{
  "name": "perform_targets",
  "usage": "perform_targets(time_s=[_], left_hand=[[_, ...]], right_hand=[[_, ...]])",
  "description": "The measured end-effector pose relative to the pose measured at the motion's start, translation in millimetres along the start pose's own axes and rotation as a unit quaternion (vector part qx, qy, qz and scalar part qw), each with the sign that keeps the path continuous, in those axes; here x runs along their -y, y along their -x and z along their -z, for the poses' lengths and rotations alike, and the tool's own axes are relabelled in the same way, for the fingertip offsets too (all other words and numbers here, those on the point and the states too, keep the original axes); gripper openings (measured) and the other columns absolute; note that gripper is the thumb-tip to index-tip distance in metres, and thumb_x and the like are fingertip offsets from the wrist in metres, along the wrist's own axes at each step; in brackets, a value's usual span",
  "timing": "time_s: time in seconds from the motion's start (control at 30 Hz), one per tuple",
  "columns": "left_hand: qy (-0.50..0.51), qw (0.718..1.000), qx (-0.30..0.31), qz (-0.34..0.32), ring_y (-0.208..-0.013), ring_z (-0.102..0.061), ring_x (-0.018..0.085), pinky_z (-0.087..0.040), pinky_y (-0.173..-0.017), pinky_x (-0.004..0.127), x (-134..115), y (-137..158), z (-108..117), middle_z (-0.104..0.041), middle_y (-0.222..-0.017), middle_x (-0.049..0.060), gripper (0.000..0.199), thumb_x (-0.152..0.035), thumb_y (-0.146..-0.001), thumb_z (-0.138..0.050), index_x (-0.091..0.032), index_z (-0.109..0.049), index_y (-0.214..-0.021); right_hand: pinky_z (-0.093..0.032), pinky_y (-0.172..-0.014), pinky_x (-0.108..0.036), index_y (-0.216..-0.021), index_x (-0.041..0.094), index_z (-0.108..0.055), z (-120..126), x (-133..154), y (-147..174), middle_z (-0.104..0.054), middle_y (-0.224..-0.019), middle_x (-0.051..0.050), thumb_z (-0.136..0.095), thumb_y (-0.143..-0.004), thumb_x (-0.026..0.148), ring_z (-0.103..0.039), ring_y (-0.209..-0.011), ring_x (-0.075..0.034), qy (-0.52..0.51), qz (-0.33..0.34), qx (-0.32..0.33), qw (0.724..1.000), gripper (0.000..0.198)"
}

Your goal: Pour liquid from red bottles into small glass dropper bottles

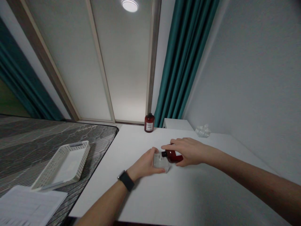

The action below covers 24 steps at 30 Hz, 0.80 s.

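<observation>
My left hand (150, 164) is closed around a clear glass container (161, 162) low over the white table. In my right hand (188, 151) lies a dark red-brown bottle (174, 156) with a black neck and a white label. The bottle is tilted onto its side, its black end pointing left at the top of the glass container. Whether any liquid passes between them is too small to tell. A second red-brown bottle (149, 123), black-topped and white-labelled, stands upright at the far edge of the table.
A clear, crumpled-looking object (203, 131) sits at the back right of the white table (141, 191), near the wall. On the grey surface at left are a white perforated basket (82, 161) and printed papers (30, 205). Behind the table is a white cabinet (179, 124).
</observation>
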<state>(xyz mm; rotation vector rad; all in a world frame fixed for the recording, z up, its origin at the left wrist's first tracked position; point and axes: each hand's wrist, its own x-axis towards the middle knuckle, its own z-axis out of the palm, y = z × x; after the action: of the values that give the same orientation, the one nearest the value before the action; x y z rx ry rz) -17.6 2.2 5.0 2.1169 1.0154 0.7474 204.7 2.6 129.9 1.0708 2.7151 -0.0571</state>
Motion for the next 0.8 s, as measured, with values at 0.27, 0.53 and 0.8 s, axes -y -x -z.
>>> perform_targets(time_s=[0.27,0.53,0.8], left_hand=[[0.001,1.000,-0.001,-0.004,-0.090,-0.061,0.026,-0.046,-0.074,0.034,-0.5,0.1,0.5,-0.063,-0.103,0.008,0.059,-0.041,-0.065,-0.085,-0.018,-0.049,-0.106],[0.006,1.000,0.001,-0.004,-0.089,-0.061,0.026,-0.046,-0.075,0.035,0.7,0.0,0.0,-0.063,-0.103,0.008,0.059,-0.043,-0.065,-0.085,-0.019,-0.049,-0.105],[0.004,1.000,-0.002,-0.003,-0.089,-0.061,0.026,-0.046,-0.074,0.034,-0.4,0.3,0.4,-0.063,-0.103,0.007,0.059,-0.040,-0.065,-0.085,-0.019,-0.049,-0.106]], right_hand=[[-0.045,-0.071,-0.037,-0.143,0.034,-0.042,0.2,-0.9,-1.3,-0.064,-0.112,-0.009,-0.071,-0.078,0.037,-0.066,-0.093,-0.031,0.002,0.002,0.002,1.000,0.071],[-0.045,-0.071,-0.036,-0.142,0.034,-0.044,3.8,1.3,-0.2,-0.064,-0.110,-0.008,-0.069,-0.078,0.036,-0.066,-0.092,-0.031,-0.001,0.003,0.005,1.000,0.068],[-0.045,-0.070,-0.036,-0.141,0.035,-0.045,2.8,0.6,0.1,-0.064,-0.110,-0.008,-0.070,-0.077,0.035,-0.067,-0.091,-0.031,0.005,0.010,-0.004,1.000,0.068]])
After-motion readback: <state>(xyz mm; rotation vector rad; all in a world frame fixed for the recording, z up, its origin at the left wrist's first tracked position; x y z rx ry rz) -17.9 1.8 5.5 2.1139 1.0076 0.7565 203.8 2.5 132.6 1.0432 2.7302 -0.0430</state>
